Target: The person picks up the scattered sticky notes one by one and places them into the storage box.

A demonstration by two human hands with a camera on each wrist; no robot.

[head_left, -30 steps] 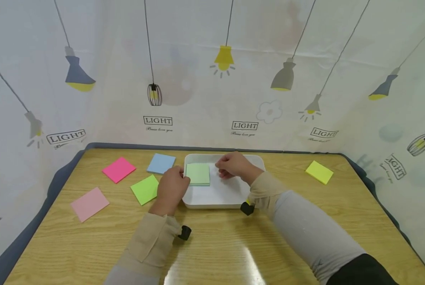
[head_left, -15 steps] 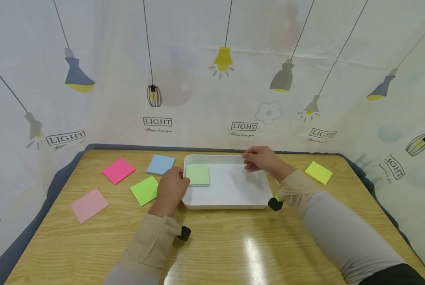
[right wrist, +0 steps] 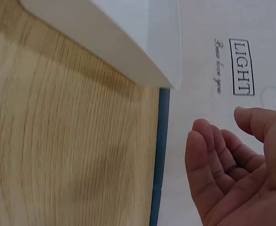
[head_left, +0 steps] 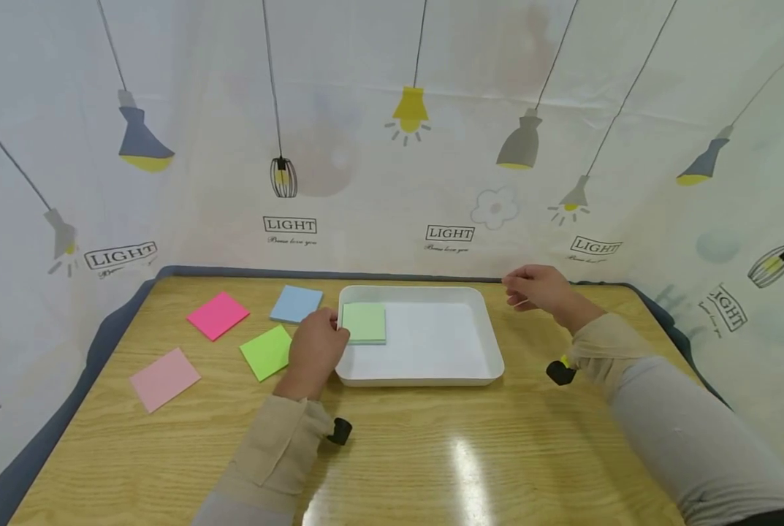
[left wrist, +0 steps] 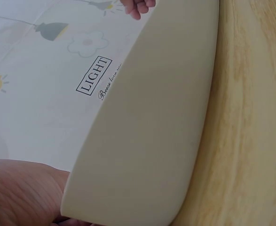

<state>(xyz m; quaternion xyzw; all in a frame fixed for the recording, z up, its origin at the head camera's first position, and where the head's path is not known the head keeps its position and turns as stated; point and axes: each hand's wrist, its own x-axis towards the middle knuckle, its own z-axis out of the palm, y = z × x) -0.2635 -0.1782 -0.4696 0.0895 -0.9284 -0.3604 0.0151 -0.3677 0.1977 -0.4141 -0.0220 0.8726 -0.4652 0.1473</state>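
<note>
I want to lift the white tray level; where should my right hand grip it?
Probably pinch the right rim of the white tray midway, coming from the right: that raised wall is bare, and the left hand holds the opposite end.

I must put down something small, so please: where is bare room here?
Bare: inside the white tray, right of the pale green pad, and the table before the tray, between the sleeves. Crowded: left of the tray, with the left hand, blue pad, lime pad and two pink pads. The right arm hides some table.
</note>
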